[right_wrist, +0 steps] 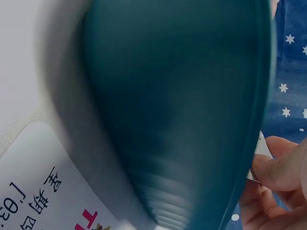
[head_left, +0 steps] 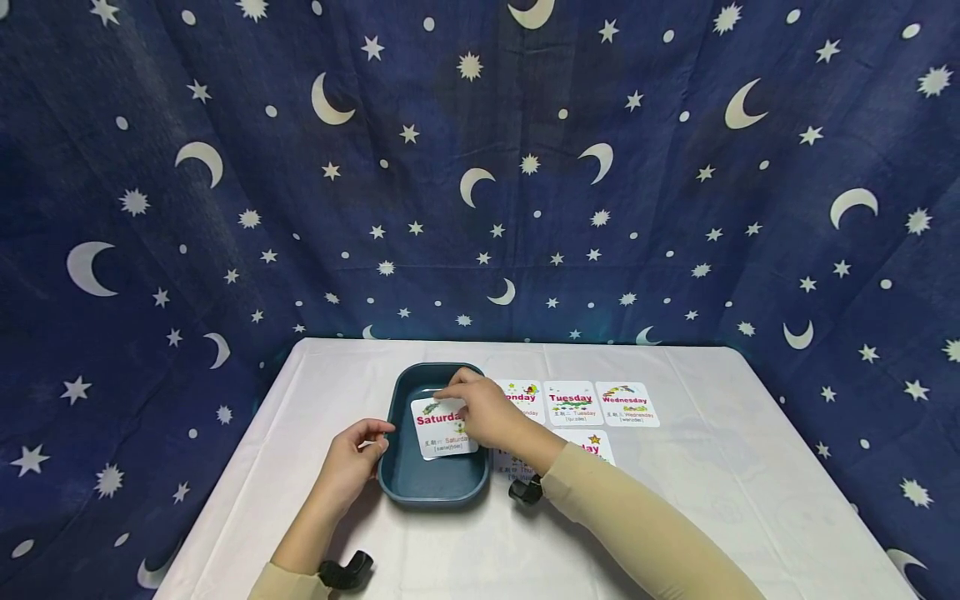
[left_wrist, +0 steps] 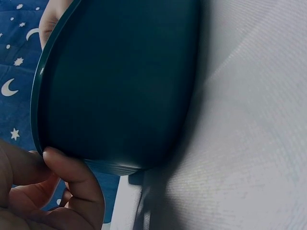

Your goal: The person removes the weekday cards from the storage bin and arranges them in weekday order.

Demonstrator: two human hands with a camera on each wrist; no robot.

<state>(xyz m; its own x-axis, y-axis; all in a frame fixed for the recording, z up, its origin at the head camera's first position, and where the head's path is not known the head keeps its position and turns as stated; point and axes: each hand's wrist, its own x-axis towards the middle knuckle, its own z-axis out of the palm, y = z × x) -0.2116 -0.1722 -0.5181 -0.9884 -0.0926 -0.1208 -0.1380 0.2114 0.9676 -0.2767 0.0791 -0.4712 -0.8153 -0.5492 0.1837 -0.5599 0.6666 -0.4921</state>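
A dark teal rectangular tray (head_left: 433, 502) stands on the white table. My left hand (head_left: 345, 463) grips its left rim between thumb and fingers, and the left wrist view shows the pinch at the tray's edge (left_wrist: 36, 110). Reaching over the right rim, my right hand (head_left: 491, 412) pinches the Saturday card (head_left: 442, 440) by its right side. The card overlaps the tray's inside in the head view, with another white edge showing beneath it. In the right wrist view the tray wall hides most of the held card (right_wrist: 262, 151).
Right of the tray lie the Monday card (head_left: 528, 408), Tuesday card (head_left: 573, 404) and Wednesday card (head_left: 627, 406) in a row. Nearer, the Thursday card (head_left: 512, 473) and another card (head_left: 596, 443) are partly covered by my right arm. A star-patterned blue curtain (head_left: 480, 233) hangs behind.
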